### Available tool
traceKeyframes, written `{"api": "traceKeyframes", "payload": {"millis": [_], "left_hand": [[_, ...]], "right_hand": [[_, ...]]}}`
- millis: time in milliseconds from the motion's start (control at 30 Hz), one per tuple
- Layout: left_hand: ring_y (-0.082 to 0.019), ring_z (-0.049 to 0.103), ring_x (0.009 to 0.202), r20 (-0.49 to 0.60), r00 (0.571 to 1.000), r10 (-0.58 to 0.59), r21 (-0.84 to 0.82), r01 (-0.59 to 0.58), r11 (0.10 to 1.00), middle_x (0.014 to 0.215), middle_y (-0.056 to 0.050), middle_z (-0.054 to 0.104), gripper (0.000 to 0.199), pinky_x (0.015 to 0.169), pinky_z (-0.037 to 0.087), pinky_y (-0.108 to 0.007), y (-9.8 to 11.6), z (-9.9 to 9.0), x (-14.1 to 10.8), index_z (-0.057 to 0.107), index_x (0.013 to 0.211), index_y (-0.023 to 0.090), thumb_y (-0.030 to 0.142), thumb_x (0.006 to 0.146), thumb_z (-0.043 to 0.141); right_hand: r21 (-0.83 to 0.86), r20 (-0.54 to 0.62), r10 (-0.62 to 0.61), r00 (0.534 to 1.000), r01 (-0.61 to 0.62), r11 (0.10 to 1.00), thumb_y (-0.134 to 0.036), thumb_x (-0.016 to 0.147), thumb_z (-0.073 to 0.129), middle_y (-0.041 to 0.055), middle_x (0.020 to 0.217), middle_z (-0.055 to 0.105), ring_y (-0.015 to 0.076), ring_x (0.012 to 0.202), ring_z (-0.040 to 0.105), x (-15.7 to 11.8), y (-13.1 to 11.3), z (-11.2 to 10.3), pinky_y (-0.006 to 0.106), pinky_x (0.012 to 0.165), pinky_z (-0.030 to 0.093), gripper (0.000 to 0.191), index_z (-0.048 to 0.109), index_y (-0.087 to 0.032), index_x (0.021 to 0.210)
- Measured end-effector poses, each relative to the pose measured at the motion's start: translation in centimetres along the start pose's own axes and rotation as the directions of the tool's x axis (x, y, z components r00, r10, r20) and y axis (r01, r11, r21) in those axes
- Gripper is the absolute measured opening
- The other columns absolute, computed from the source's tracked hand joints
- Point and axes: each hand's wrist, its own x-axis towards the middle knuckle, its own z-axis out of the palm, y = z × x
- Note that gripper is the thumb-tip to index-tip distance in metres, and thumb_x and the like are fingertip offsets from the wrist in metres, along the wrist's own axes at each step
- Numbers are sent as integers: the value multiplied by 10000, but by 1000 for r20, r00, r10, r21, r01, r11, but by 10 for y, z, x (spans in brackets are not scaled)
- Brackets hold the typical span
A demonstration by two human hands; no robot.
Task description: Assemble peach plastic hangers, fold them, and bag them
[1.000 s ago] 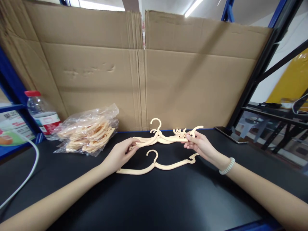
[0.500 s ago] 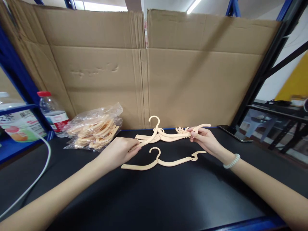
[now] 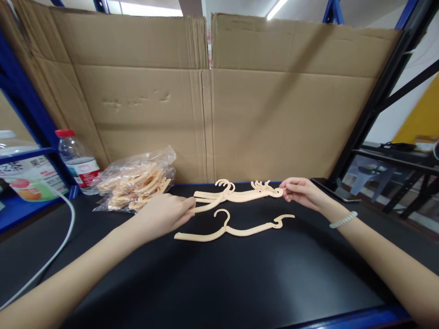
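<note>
We have our left hand (image 3: pixel 168 210) closed, thumb and fingers pinching the left end of the top hanger (image 3: pixel 209 207), which lies over the stack (image 3: pixel 252 197) toward the back of the table (image 3: pixel 240 283). Our right hand (image 3: pixel 303 192) is nearly closed too, thumb and fingertips nipping the right end of that same hanger; the fingers hide its tip, so we cannot tell how firm the hold is. A lone hanger (image 3: pixel 236 232) lies flat in front of the stack, apart from both hands. Behind, the cardboard (image 3: pixel 274 114) rises along the rear edge, near the stack. On our left, the bag of hangers (image 3: pixel 133 183) sits just beyond the left hand, with the bottle (image 3: pixel 82 169) beside it and the cable (image 3: pixel 66 242) farther out. On our right, a flat dark object (image 3: pixel 338 192) lies near the right hand, by the black post (image 3: pixel 372 105). Our widest room runs from the lone hanger to the blue front edge (image 3: pixel 363 320).
</note>
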Motion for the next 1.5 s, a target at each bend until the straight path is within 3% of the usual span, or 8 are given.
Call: {"api": "traceKeyframes", "payload": {"millis": [133,233,333,567,900,1200,1400,1500], "left_hand": [[-187,611,623,55,997,54,-22,-53,998,747,-18,660,134,513,308,-275,4,-11,-9,558,748,203,225,876,524],[-180,607,666,101,987,125,-123,-112,986,748,-7,637,104,561,359,-273,13,-17,-14,577,713,210,163,802,600],[-183,612,723,148,965,216,-208,-183,961,772,4,633,115,626,398,-282,24,-18,-16,604,729,219,123,754,662],[-210,632,739,230,953,198,-159,-164,974,798,-16,657,114,668,405,-314,27,-4,-16,617,746,213,133,826,631],[-256,670,865,173,981,92,-130,-70,989,1005,-77,694,265,706,458,-321,17,9,-8,564,1037,196,65,807,570],[-220,630,776,71,986,148,-140,-138,981,859,-55,636,149,703,449,-313,2,20,1,626,925,207,131,864,513],[-245,595,980,10,983,181,-172,-177,969,1026,-76,616,131,808,465,-311,-6,24,0,616,952,206,160,855,541],[-209,630,868,36,984,175,-235,-162,958,966,-58,627,145,749,472,-279,-11,28,1,614,961,211,180,884,494]], "right_hand": [[-224,181,115,977,-73,972,-392,712,785,40,742,713,150,682,645,-5,-10,-11,287,683,500,327,703,-167,935],[-447,345,293,892,-118,887,-402,718,772,63,780,730,169,713,663,-8,-13,-18,300,701,501,309,703,-142,871],[-584,399,410,820,-117,803,-401,736,754,58,756,722,168,697,653,-7,-12,-21,294,674,488,287,708,-140,845],[-773,438,298,848,187,606,-422,767,704,46,817,636,163,750,561,-2,-9,-13,290,676,408,269,755,-164,822],[-843,365,350,863,147,517,-415,751,687,42,809,635,153,692,538,-1,0,-20,286,649,403,258,689,-158,782],[-797,272,308,912,33,603,-378,694,716,20,790,558,156,730,510,-3,-6,-10,286,661,434,325,642,-171,934],[-829,268,290,919,67,555,-415,726,688,40,849,566,165,757,483,-2,-4,-12,296,684,416,365,663,-171,996],[-838,292,298,909,93,538,-447,757,657,50,860,599,176,771,504,-2,-4,-11,302,689,413,334,678,-169,940]]}}
